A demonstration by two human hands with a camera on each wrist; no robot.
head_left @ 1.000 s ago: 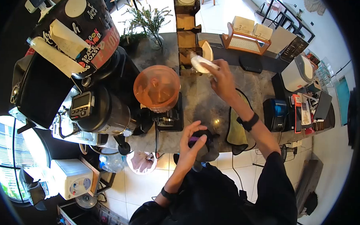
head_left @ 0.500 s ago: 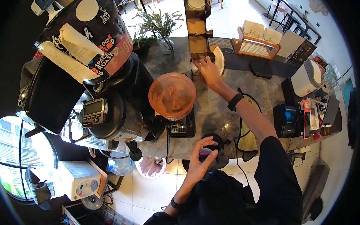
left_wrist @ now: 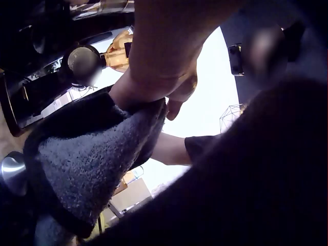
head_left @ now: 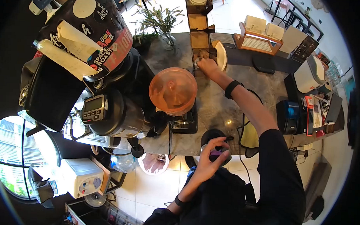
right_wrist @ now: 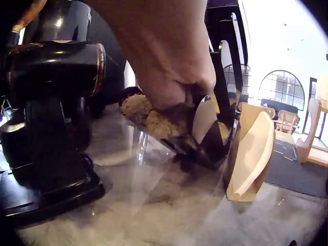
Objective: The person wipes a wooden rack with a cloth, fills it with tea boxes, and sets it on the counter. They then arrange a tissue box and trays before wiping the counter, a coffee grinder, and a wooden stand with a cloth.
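In the head view my left hand (head_left: 210,163) is at the counter's near edge, thumb and fingers curved round a dark round object with purple on it (head_left: 216,154). The left wrist view shows a grey cloth (left_wrist: 84,164) hanging by the hand (left_wrist: 164,56). Away at the far side, my right hand (head_left: 209,68) reaches down into a dark divided holder (head_left: 200,40). Close up in the right wrist view, the hand (right_wrist: 164,61) bends over a compartment with brown fibrous pieces (right_wrist: 137,108), beside a pale rounded piece (right_wrist: 205,119). Its fingertips are hidden.
An orange-lidded container (head_left: 173,91) tops the machine left of centre, with a large black grinder (head_left: 112,112) further left. A vase of sprigs (head_left: 166,40) stands behind. Paper filters (head_left: 220,54) are right of the holder, and a yellow-green cloth (head_left: 249,136) lies right.
My right hand held a white item raised; it has moved down into the holder and that item is no longer plainly seen. My left hand has shifted slightly right across the view.
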